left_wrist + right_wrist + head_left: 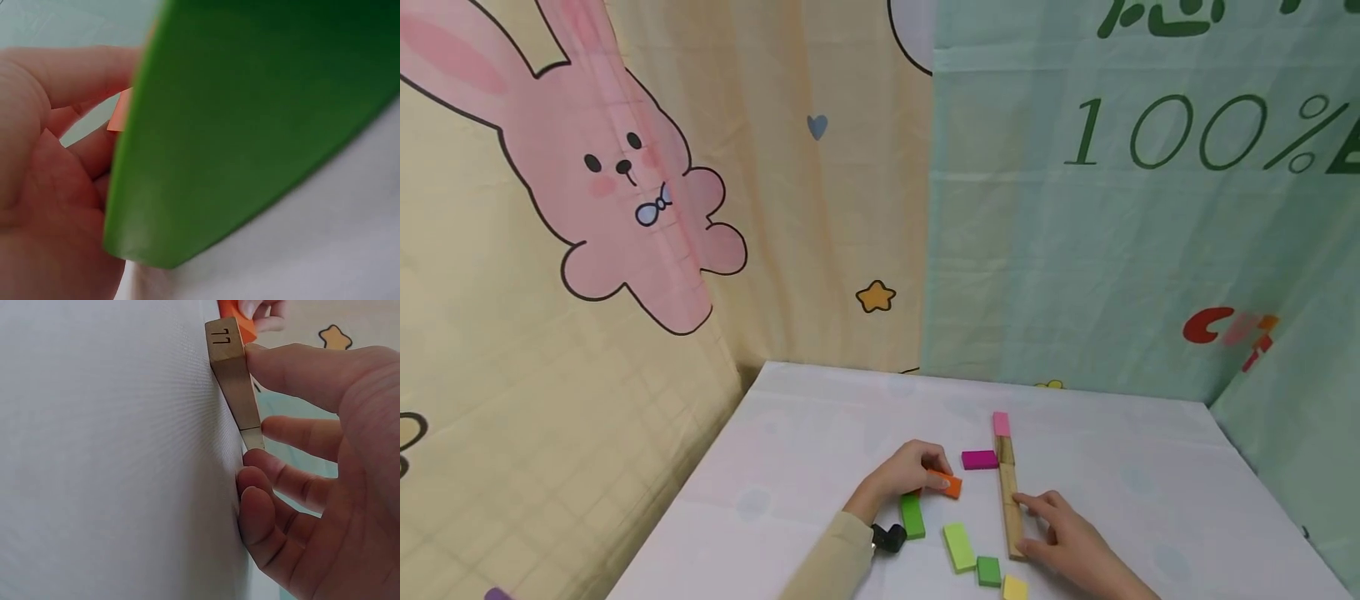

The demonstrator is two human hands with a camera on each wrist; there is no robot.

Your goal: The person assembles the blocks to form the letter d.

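Note:
My left hand [910, 468] pinches an orange block [953, 486] between thumb and fingers, low over the white table. In the left wrist view a green block [206, 150] fills much of the picture and hides part of the fingers. To the right, a row of wooden blocks [1012, 525] lies end to end. My right hand [1067, 533] touches the row's right side with thumb and index fingertips, its other fingers loosely bent. Dark printed marks show on the near end of the closest wooden block [226, 344] in the right wrist view.
A pink block [1002, 423] caps the row's far end, and a magenta block [979, 460] sticks out to its left. Nearer lie a green block [913, 518], a light green block [958, 547], a small green block [988, 572] and a yellow block [1015, 588]. Printed curtains [835, 208] stand behind the table.

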